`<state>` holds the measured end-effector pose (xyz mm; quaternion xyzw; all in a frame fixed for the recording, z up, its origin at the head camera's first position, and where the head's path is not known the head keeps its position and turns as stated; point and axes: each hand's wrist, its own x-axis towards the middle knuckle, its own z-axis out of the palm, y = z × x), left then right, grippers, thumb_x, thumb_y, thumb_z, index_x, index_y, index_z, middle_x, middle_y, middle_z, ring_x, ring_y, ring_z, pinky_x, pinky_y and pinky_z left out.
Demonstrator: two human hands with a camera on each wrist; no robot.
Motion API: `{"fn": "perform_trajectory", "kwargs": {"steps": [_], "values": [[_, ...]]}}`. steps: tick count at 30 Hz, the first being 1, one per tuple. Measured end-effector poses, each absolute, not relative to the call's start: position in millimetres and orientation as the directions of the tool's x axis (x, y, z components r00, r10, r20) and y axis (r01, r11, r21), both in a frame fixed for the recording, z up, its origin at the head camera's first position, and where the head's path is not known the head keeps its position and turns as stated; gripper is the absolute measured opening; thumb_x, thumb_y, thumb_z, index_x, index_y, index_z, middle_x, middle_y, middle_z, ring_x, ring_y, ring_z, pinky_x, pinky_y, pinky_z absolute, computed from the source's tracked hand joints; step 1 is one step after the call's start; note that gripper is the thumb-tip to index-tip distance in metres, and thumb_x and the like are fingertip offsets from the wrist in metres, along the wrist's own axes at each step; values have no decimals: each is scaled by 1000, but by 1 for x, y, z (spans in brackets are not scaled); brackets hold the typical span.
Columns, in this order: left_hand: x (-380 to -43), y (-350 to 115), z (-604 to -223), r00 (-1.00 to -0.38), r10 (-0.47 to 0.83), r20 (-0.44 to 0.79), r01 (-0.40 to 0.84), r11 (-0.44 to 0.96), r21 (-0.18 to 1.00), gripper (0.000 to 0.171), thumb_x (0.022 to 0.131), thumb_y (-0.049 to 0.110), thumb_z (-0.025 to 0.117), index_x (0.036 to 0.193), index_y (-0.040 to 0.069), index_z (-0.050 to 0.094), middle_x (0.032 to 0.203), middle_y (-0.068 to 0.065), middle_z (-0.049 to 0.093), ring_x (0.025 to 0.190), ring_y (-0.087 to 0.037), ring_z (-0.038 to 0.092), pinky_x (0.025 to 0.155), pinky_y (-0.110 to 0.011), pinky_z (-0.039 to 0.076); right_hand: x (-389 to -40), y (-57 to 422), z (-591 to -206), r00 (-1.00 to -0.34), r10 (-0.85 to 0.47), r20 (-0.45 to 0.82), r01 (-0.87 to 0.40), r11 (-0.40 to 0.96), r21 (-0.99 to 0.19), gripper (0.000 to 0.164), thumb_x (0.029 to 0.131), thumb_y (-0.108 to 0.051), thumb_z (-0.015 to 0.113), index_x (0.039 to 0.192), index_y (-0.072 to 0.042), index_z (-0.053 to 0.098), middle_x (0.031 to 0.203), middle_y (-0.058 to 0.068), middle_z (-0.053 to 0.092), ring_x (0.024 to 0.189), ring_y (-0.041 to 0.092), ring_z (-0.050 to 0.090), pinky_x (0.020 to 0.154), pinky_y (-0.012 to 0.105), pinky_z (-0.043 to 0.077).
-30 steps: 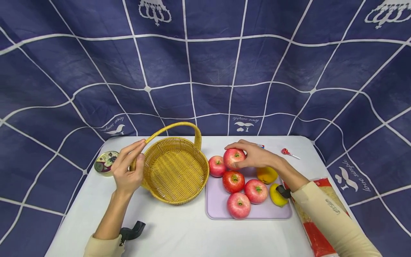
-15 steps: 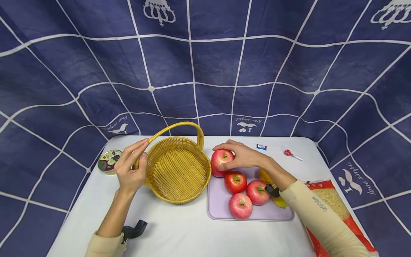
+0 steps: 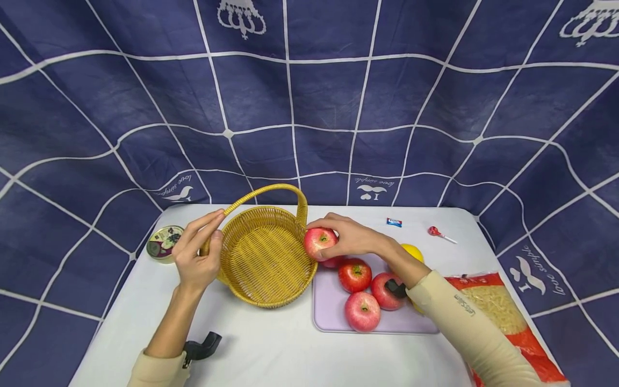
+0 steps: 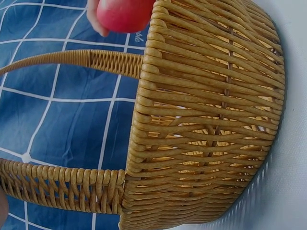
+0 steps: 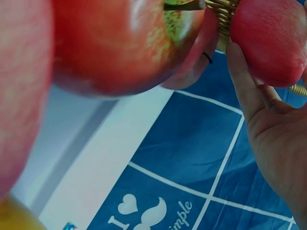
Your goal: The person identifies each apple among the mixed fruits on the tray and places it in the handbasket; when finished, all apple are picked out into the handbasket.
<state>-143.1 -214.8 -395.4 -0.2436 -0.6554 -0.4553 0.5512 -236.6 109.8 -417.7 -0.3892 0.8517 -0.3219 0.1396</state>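
Observation:
A round yellow wicker basket (image 3: 271, 263) with an arched handle stands on the white table. My left hand (image 3: 195, 255) grips the near left part of that handle. With fingers and thumb, my right hand (image 3: 353, 236) holds a pink-red apple (image 3: 316, 243) up at the basket's right rim. The right wrist view shows the fingers around this held apple (image 5: 271, 40); the left wrist view has it (image 4: 125, 14) above the rim level. Below it, another apple (image 3: 333, 262) is mostly hidden. On the lilac tray (image 3: 329, 317) lie a red apple (image 3: 355, 274) and a pink apple (image 3: 362, 312).
A further apple (image 3: 384, 290) and yellow fruit (image 3: 413, 252) are partly covered by the right arm. A round tin (image 3: 164, 243) is left of the basket. Behind the tray lie a small blue packet (image 3: 394, 222) and a lollipop (image 3: 434, 231). A red-ended bag (image 3: 498, 306) lies at right.
My right hand has carried the apple leftward from above the tray's back to the basket's right rim. The left hand keeps its hold on the handle.

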Motion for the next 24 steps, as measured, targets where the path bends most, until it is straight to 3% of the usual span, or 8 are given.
{"fn": "perform_trajectory", "kwargs": {"steps": [8, 14, 24], "values": [[-143, -214, -396, -272, -182, 945, 824, 463, 327, 23, 90, 4, 62, 100, -13, 74, 99, -30, 71, 100, -22, 72, 91, -25, 58, -234, 101, -417, -649, -761, 28, -583, 473, -661, 61, 78, -48, 81, 135, -42, 60, 113, -13, 58, 103, 4, 54, 90, 30, 53], [-141, -213, -394, -270, -187, 945, 823, 464, 327, 22, 89, 2, 62, 100, -13, 74, 98, -31, 71, 100, -21, 72, 91, -25, 58, -233, 97, -418, -648, -761, 25, -582, 474, -660, 65, 77, -49, 81, 138, -35, 61, 114, -14, 57, 104, 4, 54, 91, 29, 52], [-140, -212, -392, -269, -189, 944, 824, 462, 327, 22, 89, 2, 62, 99, -13, 74, 98, -31, 71, 100, -21, 72, 91, -25, 58, -232, 89, -418, -661, -750, 17, -558, 476, -679, 64, 77, -49, 80, 137, -40, 59, 116, -13, 57, 104, 5, 55, 91, 30, 52]]}}
